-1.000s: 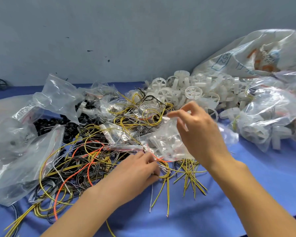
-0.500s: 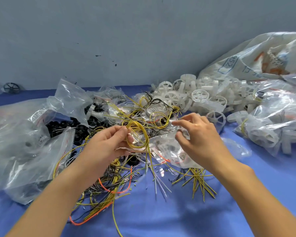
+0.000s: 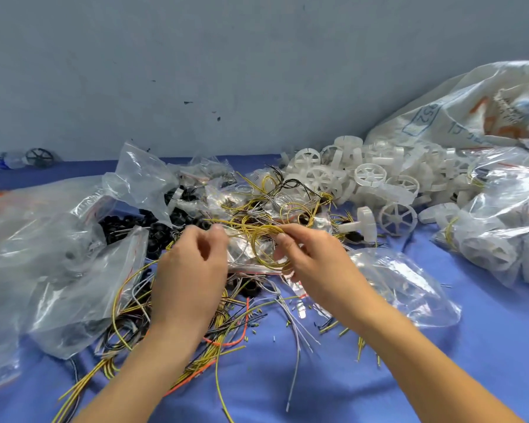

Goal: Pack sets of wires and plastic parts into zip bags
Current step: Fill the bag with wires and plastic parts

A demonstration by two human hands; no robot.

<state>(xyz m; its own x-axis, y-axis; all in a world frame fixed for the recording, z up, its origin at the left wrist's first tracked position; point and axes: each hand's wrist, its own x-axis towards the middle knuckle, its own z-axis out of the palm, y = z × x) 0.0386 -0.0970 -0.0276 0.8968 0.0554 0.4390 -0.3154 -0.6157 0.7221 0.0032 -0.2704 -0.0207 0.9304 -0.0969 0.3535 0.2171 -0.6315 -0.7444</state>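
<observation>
A coiled loop of yellow wire (image 3: 261,239) hangs between my two hands at the centre of the table. My left hand (image 3: 193,270) pinches its left side with curled fingers, and my right hand (image 3: 312,264) pinches its right side. Just behind the loop, between the hands, lies a small clear zip bag (image 3: 245,257) with a red strip. Whether either hand also holds this bag I cannot tell. Loose yellow, orange, white and black wires (image 3: 226,328) lie tangled below my hands.
White plastic wheels (image 3: 370,178) are heaped at the back right, black plastic parts (image 3: 135,227) at the left. Clear bags (image 3: 58,270) pile up on the left, filled bags (image 3: 501,221) on the right, a crumpled clear bag (image 3: 409,288) beside my right forearm. Blue cloth (image 3: 486,346) covers the table.
My left hand came up from the wire tangle with a yellow coil. My right hand let go of the bag's top edge and took the coil's other side.
</observation>
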